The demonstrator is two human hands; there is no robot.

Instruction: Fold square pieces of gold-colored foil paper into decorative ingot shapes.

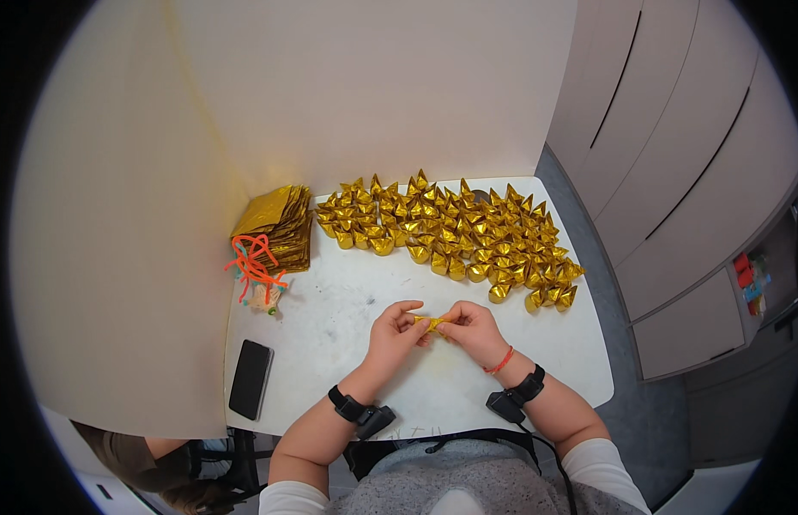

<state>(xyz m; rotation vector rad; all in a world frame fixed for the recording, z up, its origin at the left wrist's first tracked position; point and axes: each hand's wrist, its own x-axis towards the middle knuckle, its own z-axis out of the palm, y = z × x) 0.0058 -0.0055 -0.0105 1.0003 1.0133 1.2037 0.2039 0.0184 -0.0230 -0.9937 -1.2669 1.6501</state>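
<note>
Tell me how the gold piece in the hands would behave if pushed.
The gold piece is probably light, being so small. Its foil-like look suggests it could crumple if squeezed. Its shine may mean a slippery surface.

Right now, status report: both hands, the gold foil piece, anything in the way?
Left hand and right hand both pinching small gold foil piece. Gold foil shapes massed beyond, apart from hands. Dark phone off left, also apart.

Both hands (394,335) close together, pinching; forearms (317,425) angled inward.
</note>
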